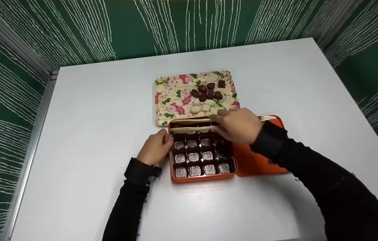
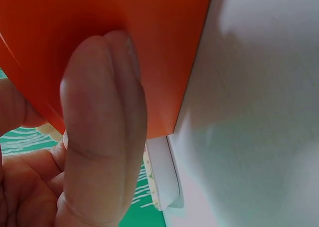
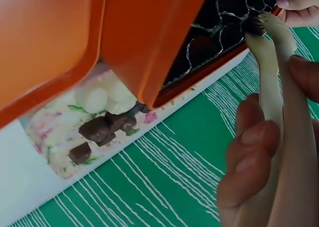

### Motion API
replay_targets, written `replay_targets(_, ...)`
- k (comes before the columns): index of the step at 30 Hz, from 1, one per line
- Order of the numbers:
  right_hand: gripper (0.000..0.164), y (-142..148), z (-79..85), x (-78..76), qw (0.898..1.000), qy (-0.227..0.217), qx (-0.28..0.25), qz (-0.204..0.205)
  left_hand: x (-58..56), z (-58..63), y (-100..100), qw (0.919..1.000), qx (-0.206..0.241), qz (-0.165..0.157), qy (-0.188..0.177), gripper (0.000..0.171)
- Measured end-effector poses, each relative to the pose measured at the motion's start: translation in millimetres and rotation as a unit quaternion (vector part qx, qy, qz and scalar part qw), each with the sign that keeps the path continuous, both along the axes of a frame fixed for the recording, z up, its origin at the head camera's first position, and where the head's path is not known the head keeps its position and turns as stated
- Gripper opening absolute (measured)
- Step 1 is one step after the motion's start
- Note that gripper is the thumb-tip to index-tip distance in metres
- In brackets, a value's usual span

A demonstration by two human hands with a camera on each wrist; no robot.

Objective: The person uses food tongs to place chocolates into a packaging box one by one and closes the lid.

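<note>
My right hand [image 1: 241,126] holds a pair of pale tongs [image 3: 271,82], fingers on one arm and thumb on the other. Between the tong tips in the right wrist view is a dark chocolate [image 3: 254,26], partly covered by them. The tongs lie low over the back row of an orange box [image 1: 202,178], tips at its back left corner. Inside the box is a dark divided insert with several silvery-bottomed compartments. My left hand [image 1: 155,147] grips the box's left side, its fingers against the outer wall [image 2: 164,77] in the left wrist view.
Behind the box is a floral tray [image 1: 172,92] bearing several dark chocolates [image 1: 210,93] and several white chocolates [image 1: 205,108]. An orange lid [image 1: 254,164] lies open to the right of the box, under my right forearm. Green, white-streaked walls [image 1: 192,26] border the white table [image 1: 102,110].
</note>
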State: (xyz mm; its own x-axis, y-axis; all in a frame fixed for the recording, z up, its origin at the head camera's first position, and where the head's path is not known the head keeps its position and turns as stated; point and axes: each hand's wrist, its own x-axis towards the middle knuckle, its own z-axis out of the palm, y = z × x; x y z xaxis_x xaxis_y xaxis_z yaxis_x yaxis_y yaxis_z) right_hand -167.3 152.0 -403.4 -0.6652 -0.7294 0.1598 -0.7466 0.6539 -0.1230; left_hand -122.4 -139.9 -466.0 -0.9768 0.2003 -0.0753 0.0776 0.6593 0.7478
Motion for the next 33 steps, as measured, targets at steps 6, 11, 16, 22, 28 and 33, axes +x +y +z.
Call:
replay_targets(6, 0.029, -10, 11.6, -3.6, 1.0, 0.0, 0.016, 0.019, -0.8, 0.8, 0, 1.0, -0.004, 0.004, -0.004, 0.024)
replay_targets(11, 0.032, -14, 16.6, -7.1, 0.999, 0.001, 0.023, 0.03, -0.8, 1.6, -1, 0.9999, -0.001, 0.007, -0.008, 0.024)
replay_targets(16, 0.037, -15, 18.6, -8.7, 0.999, -0.006, 0.028, 0.03, -0.9, 0.9, -1, 0.9999, -0.003, 0.008, -0.008, 0.023)
replay_targets(22, 0.039, -15, 20.9, -9.2, 0.999, -0.022, 0.037, 0.026, -1.5, 0.0, 0, 0.9999, -0.003, 0.008, -0.009, 0.022)
replay_targets(28, 0.042, -13, 21.4, -8.4, 0.998, -0.034, 0.039, 0.018, -1.2, 0.9, 0, 1.0, -0.005, 0.005, -0.007, 0.022)
replay_targets(33, 0.045, -12, 19.8, -7.7, 0.998, -0.032, 0.043, 0.014, -0.4, 0.2, 0, 0.9999, -0.009, 0.005, -0.006, 0.023)
